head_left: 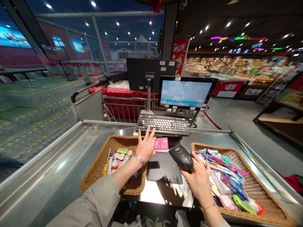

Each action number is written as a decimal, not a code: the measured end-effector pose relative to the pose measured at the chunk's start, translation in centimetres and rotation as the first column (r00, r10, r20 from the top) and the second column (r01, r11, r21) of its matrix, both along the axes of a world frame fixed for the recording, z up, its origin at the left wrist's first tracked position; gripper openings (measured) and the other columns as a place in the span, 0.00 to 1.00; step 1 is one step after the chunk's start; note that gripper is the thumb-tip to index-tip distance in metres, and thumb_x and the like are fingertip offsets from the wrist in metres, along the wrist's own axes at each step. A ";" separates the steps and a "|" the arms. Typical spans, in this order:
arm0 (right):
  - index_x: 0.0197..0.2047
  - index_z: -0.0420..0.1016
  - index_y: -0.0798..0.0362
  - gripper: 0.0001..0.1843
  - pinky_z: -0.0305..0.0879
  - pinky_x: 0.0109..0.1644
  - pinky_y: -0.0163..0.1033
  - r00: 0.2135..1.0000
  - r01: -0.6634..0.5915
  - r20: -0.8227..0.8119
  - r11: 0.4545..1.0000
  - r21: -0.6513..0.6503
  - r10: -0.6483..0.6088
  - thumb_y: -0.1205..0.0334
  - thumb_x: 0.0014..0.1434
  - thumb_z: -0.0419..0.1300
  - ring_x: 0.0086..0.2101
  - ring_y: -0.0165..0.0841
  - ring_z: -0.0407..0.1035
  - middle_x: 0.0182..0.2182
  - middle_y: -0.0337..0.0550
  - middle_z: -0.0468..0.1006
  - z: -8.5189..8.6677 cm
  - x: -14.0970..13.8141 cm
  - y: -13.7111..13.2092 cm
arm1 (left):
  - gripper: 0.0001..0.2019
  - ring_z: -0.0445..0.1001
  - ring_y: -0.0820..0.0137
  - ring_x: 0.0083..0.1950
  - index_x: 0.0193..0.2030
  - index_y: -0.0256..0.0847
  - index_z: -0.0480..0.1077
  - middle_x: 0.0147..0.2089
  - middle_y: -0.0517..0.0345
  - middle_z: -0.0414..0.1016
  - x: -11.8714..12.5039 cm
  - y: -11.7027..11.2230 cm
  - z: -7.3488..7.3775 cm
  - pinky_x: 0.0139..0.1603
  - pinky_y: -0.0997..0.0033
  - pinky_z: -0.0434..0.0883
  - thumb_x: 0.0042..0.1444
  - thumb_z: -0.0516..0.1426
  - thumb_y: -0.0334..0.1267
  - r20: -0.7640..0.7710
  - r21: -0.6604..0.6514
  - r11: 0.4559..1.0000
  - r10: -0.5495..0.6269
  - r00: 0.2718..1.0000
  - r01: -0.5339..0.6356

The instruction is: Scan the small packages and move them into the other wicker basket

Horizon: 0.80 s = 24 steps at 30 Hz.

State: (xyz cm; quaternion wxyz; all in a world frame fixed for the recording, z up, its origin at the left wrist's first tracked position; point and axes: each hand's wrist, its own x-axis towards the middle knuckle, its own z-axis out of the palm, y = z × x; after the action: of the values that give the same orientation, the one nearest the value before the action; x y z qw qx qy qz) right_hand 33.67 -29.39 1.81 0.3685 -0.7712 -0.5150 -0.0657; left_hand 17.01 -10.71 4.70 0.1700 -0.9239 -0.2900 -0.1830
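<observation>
At the far left we have bottle packs point(35, 116) piled beside the metal counter point(59, 157). On the counter sits the left basket point(91, 170), with small packets and a green case point(122, 150) inside. Our left hand point(145, 147) reaches over that basket's right side, palm down, its fingers spread apart, the tips at the front edge of the keyboard point(163, 124); whether they touch the keys, we cannot tell. A pink packet point(162, 143) lies just right of this hand, partly hidden by it, below the keyboard. Nearer us is a flat dark panel point(164, 173). Beyond the keyboard stands a lit screen point(186, 93). Then comes the black scanner point(181, 156), above the panel's right side, with our right hand point(197, 176) closed around it. Beside that hand, the right basket point(266, 186) holds toothbrushes point(220, 160) and other colourful small goods.
</observation>
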 end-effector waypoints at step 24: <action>0.41 0.77 0.47 0.17 0.37 0.64 0.61 0.954 0.298 0.019 0.953 0.057 -0.299 0.46 0.54 0.57 0.55 0.45 0.65 0.47 0.47 0.78 0.3 3.0 -5.8 | 0.22 0.36 0.50 0.74 0.55 0.39 0.69 0.72 0.46 0.47 7.4 -2.6 0.8 0.65 0.29 0.25 0.53 0.57 0.42 0.052 0.032 0.967 -0.255 0.965 0.254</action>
State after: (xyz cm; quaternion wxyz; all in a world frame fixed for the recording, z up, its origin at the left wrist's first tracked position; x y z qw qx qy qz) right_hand 36.69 -35.14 2.08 0.3677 -0.8290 -0.3957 -0.1447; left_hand 24.43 -13.27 5.54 0.1484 -0.9458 -0.1714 -0.2326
